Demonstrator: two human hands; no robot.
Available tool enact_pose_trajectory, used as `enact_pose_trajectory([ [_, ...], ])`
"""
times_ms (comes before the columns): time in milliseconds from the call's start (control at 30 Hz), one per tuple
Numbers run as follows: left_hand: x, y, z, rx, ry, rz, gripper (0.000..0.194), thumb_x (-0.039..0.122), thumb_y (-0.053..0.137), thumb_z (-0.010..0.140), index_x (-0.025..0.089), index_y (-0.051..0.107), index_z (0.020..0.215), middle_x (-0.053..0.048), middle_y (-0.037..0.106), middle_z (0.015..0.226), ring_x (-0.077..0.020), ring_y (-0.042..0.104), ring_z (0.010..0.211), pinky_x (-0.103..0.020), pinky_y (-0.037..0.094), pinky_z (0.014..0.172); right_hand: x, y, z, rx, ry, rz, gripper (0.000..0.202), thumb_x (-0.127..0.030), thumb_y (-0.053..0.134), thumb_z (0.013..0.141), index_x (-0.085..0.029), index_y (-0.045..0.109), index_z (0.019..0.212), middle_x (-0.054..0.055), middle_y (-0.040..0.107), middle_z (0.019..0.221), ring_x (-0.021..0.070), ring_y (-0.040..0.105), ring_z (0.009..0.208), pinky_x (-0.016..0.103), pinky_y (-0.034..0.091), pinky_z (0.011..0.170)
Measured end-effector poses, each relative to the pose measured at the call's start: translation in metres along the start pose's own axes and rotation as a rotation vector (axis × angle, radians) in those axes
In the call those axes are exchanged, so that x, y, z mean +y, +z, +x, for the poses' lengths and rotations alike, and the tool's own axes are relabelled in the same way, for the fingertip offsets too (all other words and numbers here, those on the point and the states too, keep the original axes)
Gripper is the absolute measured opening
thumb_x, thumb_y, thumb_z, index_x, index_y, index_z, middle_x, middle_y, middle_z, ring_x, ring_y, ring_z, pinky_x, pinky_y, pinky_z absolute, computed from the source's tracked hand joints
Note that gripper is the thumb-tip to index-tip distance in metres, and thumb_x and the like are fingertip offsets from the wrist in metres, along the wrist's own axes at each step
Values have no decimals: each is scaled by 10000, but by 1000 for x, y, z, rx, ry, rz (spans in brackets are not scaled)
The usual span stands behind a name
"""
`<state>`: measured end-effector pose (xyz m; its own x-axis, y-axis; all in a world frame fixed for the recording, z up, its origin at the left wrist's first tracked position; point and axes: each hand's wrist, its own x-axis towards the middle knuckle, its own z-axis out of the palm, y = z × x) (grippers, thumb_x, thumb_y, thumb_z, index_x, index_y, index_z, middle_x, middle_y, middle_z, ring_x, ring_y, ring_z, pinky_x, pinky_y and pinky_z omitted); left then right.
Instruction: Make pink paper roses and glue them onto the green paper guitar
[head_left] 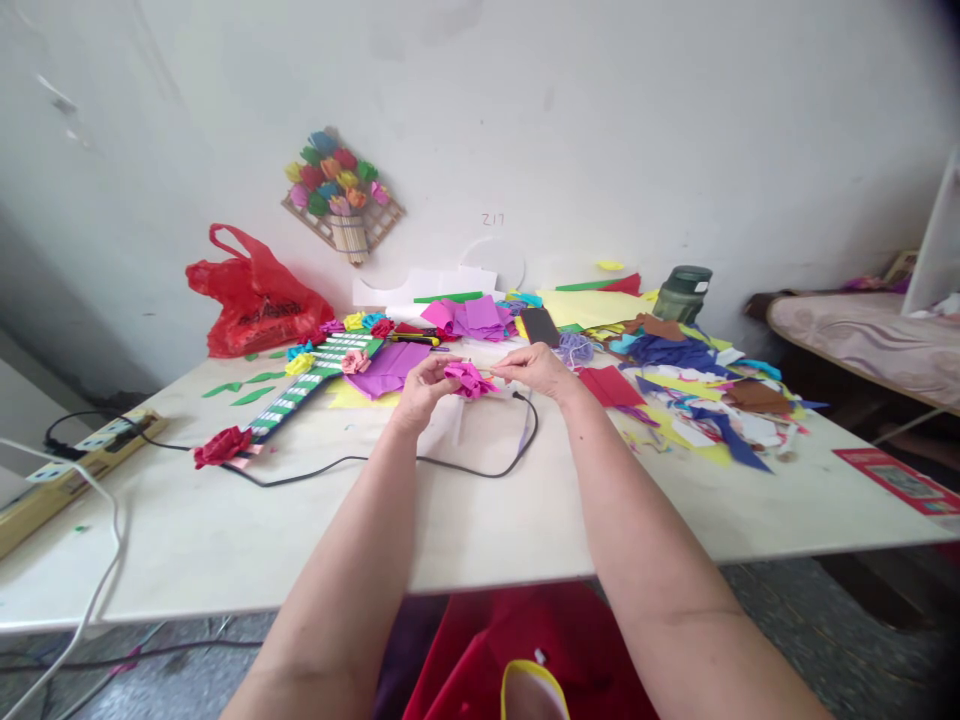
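A magenta paper flower (pixel 468 380) is in the fingers of my left hand (pixel 424 390), above the middle of the table. My right hand (pixel 537 370) is closed in a pinch just right of the flower. Something thin and pale seems to run from its fingertips toward the petals, too small to name. Left of my hands lies a green-and-white striped board (pixel 307 385) with paper flowers along it, among them a pink flower (pixel 355 361) and a dark red flower (pixel 223 447). Purple paper (pixel 388 368) lies between the board and my left hand.
A black cable (pixel 315 468) crosses the white table (pixel 495 530) below my hands. On the right is a heap of paper scraps (pixel 697 385), with a green bottle (pixel 682 293) behind. A phone (pixel 539 327) lies beyond. At back left sits a red plastic bag (pixel 259 300).
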<state>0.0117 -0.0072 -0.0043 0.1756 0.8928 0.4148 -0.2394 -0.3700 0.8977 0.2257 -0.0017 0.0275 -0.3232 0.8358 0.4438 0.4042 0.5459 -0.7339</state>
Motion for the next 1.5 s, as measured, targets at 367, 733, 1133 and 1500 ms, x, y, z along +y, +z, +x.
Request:
enact_pose_trajectory([
  [367, -3, -1, 2, 40, 18, -44, 341, 168, 709, 567, 163, 676, 906, -22, 691, 746, -133, 612, 618, -265, 491, 611, 3, 1, 3, 78, -120, -20, 248, -409, 707, 657, -168, 762, 677, 49, 689, 631, 173, 611, 613, 254, 428, 551],
  [733, -2, 0, 1, 53, -4, -40, 344, 167, 698, 555, 152, 684, 898, -26, 689, 725, -131, 602, 592, -269, 478, 602, 3, 0, 4, 100, -146, -158, 158, -332, 710, 689, -183, 760, 697, 38, 709, 676, 163, 624, 653, 243, 417, 576],
  [1133, 0, 2, 2, 77, -50, -65, 331, 161, 696, 526, 145, 692, 857, -15, 662, 674, -127, 564, 571, -269, 446, 592, -1, 1, 4, 170, -182, -266, 51, -229, 711, 699, -191, 743, 689, 24, 706, 695, 147, 621, 659, 237, 410, 588],
  [1500, 1, 1, 3, 125, -70, -48, 281, 182, 678, 526, 148, 703, 803, -14, 642, 659, -128, 529, 578, -262, 396, 569, -6, 3, 5, 189, -270, -418, 55, -209, 700, 727, -191, 741, 694, 28, 709, 723, 140, 631, 700, 228, 402, 607],
])
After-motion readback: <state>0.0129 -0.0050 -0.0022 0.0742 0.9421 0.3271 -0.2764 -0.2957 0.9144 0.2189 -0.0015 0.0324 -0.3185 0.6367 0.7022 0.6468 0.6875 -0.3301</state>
